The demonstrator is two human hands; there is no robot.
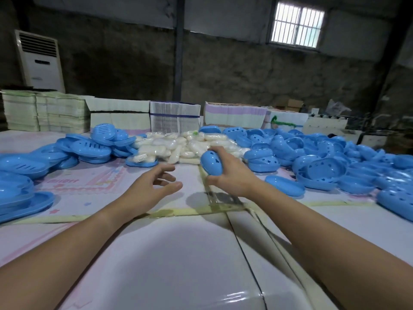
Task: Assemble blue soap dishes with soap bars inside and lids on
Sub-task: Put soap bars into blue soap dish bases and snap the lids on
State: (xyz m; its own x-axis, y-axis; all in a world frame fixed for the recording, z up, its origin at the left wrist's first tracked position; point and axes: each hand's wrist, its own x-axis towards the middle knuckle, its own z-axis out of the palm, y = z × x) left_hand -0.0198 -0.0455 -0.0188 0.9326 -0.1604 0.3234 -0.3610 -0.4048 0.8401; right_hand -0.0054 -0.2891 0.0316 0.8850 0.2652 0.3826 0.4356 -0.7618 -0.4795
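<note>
On the table, the left hand hovers with fingers apart, holding nothing. Just beside it, the right hand clasps a blue soap dish, fingers curled round it above the table; whether soap is inside cannot be told. Beyond lie wrapped soap bars, flanked by slotted trays and perforated shells. With such large heaps unassembled, most of the task appears to remain.

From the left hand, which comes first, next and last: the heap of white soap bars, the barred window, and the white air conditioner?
1. Heap of white soap bars, on the table just beyond the left hand.
2. White air conditioner, standing far left by the wall.
3. Barred window, high on the back wall, to the right.
</note>
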